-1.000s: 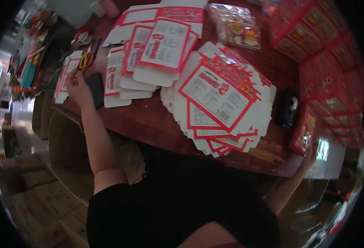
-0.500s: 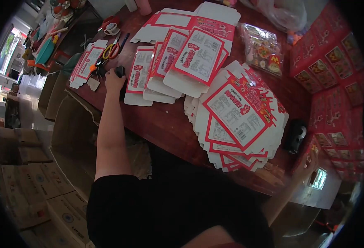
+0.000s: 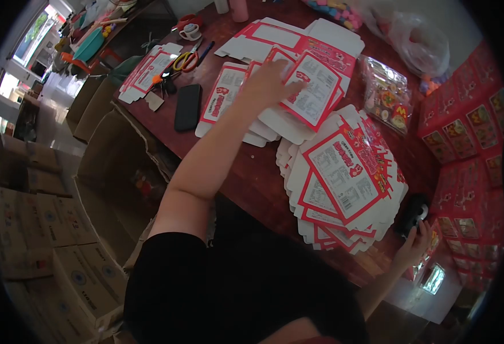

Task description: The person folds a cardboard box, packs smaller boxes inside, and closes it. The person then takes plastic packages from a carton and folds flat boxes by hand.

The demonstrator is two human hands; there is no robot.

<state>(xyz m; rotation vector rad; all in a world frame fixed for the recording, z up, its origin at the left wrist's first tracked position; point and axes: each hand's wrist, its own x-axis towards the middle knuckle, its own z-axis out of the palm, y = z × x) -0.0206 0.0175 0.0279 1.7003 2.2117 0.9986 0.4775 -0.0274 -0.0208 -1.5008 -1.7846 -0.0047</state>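
Observation:
My left hand (image 3: 268, 85) reaches over the fanned flat cartons at the back of the table, thumb and fingers apart, slightly blurred. Below its fingers lies a red-and-white printed flat carton (image 3: 315, 94) on top of others. On the right, my right hand (image 3: 413, 246) has its fingers stretched toward the lower end of a black tape dispenser (image 3: 412, 215), close beside a red printed box. A larger fanned stack of flat cartons (image 3: 343, 175) lies between my hands. Left of the smaller cartons rests a black phone (image 3: 188, 107).
Scissors (image 3: 186, 61), a white cup (image 3: 191, 32) and a few more flat cartons (image 3: 153, 70) occupy the left back. A clear bag of printed items (image 3: 386, 94) lies toward the right, before stacked red boxes (image 3: 464, 132). Open brown cardboard boxes (image 3: 111, 192) stand left of the table.
My left hand has left the phone on the table and moved right over the flat cartons. My right hand has come nearer the tape dispenser. The view has shifted.

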